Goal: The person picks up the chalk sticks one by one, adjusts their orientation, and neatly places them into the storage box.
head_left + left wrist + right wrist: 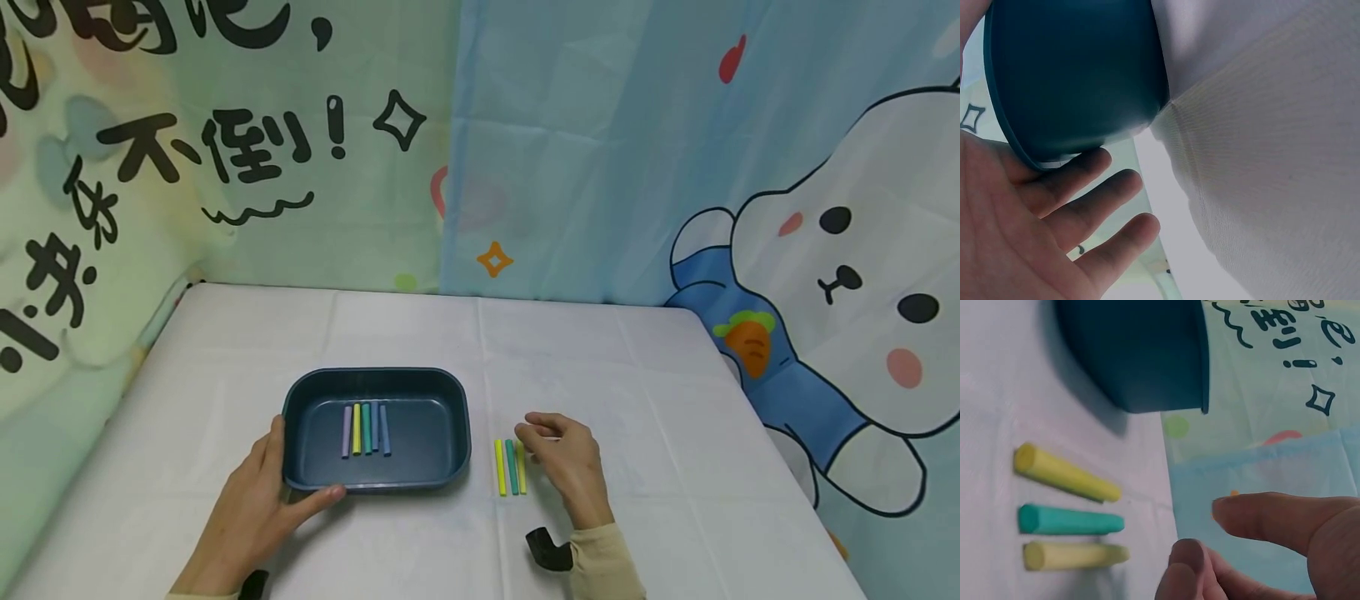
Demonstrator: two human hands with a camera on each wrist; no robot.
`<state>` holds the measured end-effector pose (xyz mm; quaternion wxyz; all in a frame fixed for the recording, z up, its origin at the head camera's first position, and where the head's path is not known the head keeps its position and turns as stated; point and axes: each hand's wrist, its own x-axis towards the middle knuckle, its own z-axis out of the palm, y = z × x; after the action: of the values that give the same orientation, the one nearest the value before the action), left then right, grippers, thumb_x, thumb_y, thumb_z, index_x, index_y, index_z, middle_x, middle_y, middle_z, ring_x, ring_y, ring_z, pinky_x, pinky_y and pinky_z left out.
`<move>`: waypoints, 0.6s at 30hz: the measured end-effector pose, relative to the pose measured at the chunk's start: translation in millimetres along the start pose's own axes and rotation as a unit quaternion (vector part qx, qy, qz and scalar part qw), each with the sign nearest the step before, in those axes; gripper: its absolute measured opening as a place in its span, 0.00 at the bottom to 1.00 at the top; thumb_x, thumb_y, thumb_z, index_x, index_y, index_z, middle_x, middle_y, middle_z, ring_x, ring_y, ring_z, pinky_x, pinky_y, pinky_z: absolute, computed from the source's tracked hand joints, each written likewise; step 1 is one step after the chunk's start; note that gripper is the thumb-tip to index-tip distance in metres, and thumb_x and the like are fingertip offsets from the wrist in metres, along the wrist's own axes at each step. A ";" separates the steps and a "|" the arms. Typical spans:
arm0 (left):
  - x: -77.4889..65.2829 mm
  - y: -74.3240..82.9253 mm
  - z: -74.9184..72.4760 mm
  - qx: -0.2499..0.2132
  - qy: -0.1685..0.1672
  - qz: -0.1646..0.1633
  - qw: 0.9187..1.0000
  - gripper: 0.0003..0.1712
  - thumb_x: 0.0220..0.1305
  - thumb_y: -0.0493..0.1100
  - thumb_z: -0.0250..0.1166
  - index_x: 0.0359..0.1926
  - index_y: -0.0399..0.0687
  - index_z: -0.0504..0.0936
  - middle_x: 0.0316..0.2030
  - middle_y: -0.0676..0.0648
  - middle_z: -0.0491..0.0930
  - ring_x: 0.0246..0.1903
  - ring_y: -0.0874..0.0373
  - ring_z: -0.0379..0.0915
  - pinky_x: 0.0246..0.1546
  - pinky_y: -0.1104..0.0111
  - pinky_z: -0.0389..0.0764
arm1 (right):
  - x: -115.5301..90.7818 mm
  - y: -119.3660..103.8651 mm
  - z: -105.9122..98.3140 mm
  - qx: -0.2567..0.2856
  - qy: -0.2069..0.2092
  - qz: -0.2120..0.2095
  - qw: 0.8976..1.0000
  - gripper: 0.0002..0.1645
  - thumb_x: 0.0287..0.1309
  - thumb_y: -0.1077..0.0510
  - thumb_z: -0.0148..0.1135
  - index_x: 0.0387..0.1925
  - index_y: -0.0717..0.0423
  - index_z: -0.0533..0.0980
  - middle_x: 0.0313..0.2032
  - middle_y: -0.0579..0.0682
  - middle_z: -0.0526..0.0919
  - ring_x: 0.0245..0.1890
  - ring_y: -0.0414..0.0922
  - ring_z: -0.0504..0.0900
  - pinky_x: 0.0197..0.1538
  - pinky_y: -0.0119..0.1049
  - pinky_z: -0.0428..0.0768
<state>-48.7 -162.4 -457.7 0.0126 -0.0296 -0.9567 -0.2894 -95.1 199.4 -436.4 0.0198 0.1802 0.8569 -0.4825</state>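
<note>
My left hand (pixel 255 500) rests against the left front corner of a dark blue tray (pixel 450 392), fingers along its left side and thumb at the front edge. In the left wrist view, three fairly straight fingers (pixel 1094 219) lie beside the tray's outer wall. Inside the tray is a row of several chalk sticks (pixel 367 429), purple, yellow, green and blue. Right of the tray, two yellow chalk sticks lie with a green chalk stick (pixel 1072 520) between them. My right hand (pixel 562 462) hovers over the right-hand yellow chalk (pixel 521 471), thumb and index finger apart, holding nothing.
A white cloth (pixel 405 542) covers the table. Printed curtains (pixel 570 167) hang behind it and at both sides. A black band end (pixel 549 552) sticks out by the right sleeve.
</note>
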 end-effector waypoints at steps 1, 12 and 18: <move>0.0 0.1 -0.1 0.000 0.000 0.000 1.000 0.74 0.53 0.75 0.69 0.78 0.29 0.43 0.67 0.24 0.63 0.63 0.29 0.66 0.58 0.39 0.72 | -0.1 0.7 -0.8 -0.006 -0.001 0.003 1.000 0.23 0.59 0.50 0.69 0.54 0.57 0.83 0.41 0.52 0.87 0.35 0.47 0.86 0.39 0.37 0.81; 1.4 1.5 -0.8 0.005 -0.006 -0.009 1.000 0.75 0.53 0.77 0.68 0.78 0.29 0.43 0.68 0.24 0.62 0.64 0.29 0.66 0.59 0.39 0.72 | 0.6 14.7 0.4 -0.071 0.020 -0.006 0.997 0.19 0.60 0.51 0.68 0.48 0.58 0.85 0.35 0.48 0.86 0.38 0.45 0.82 0.41 0.39 0.79; 1.3 1.7 -0.5 0.005 -0.009 -0.012 1.000 0.75 0.53 0.77 0.68 0.78 0.29 0.42 0.68 0.24 0.61 0.64 0.29 0.65 0.59 0.39 0.72 | 1.6 20.0 3.0 -0.091 0.006 -0.009 0.996 0.17 0.59 0.53 0.67 0.46 0.60 0.85 0.33 0.48 0.86 0.39 0.47 0.82 0.48 0.48 0.79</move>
<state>-49.9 -161.2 -456.3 0.0001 -0.0205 -0.9584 -0.2848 -90.5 206.6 -454.8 0.0266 0.1728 0.8991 -0.4013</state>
